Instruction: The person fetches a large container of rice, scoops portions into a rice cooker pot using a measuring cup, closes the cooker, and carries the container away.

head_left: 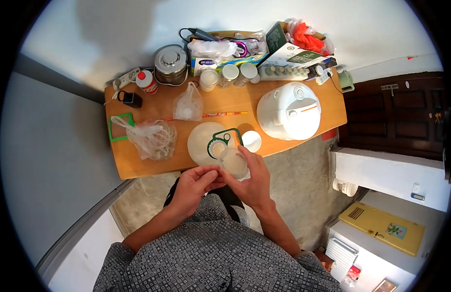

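Right hand (255, 179) grips a pale round piece (234, 163), face upward.
Its long axis is unclear; left hand's (192, 189) fingertips meet, contents hidden.

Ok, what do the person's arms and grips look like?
The left grip and right grip are ungloved, with no rings or watch visible. Forearms are uncovered too; short, loose sleeves are dark grey, patterned with small pale squares.

Left of the white appliance (288, 114), fingers of the left hand (192, 187) and right hand (253, 182) overlap; any item pinched there is indeterminable. Farther left, a plastic bag (155, 138) obscures its contents (possibly pale strands). Right of the appliance, the view's edge truncates the dark door (381, 121).
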Demonstrator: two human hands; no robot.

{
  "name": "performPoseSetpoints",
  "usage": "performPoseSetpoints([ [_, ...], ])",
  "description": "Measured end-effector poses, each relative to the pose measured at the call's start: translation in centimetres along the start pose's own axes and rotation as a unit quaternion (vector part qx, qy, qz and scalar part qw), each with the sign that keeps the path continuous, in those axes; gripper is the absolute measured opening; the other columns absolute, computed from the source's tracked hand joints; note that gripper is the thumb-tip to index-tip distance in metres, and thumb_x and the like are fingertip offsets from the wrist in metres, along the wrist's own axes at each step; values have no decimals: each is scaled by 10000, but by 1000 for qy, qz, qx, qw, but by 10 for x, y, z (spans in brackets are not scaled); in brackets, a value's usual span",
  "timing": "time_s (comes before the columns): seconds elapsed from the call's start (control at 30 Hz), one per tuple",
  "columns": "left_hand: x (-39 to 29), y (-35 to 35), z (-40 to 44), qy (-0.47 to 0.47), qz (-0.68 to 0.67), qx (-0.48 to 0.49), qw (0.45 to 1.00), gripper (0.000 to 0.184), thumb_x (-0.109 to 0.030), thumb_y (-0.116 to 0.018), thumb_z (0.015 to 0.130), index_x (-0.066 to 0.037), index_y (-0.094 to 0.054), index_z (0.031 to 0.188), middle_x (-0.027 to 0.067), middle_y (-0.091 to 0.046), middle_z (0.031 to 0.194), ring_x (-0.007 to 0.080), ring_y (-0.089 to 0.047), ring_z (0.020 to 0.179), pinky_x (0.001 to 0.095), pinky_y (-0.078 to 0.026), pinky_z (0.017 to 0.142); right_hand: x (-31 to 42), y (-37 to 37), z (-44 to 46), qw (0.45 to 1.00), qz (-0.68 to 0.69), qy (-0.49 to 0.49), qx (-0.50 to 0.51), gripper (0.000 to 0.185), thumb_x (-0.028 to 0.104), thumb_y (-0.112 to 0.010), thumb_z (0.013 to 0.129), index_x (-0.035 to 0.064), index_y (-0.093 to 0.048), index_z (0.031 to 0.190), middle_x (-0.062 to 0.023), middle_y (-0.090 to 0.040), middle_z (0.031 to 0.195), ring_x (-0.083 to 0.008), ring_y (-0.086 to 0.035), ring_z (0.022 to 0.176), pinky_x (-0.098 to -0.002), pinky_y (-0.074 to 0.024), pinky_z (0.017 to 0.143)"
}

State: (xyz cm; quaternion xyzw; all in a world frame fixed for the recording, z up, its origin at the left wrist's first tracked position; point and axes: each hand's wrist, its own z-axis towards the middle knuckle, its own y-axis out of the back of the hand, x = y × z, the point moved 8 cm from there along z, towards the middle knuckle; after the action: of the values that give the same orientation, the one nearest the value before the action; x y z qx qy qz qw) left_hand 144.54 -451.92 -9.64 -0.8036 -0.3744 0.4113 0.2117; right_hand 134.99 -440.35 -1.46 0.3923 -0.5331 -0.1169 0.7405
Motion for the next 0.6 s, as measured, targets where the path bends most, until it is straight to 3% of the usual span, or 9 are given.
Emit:
performPoseSetpoints([
  [0.6,0,-1,2,8,-16,8,1000,257,-106,-545,999,44,-623,1192,128,-677,1124,197,-667,1019,353,-543,946,15,1,13,996,-84,31,29,624,288,-813,748,17,-573,1257,-140,-643,1034,-302,-610,942,-402,-525,755],
])
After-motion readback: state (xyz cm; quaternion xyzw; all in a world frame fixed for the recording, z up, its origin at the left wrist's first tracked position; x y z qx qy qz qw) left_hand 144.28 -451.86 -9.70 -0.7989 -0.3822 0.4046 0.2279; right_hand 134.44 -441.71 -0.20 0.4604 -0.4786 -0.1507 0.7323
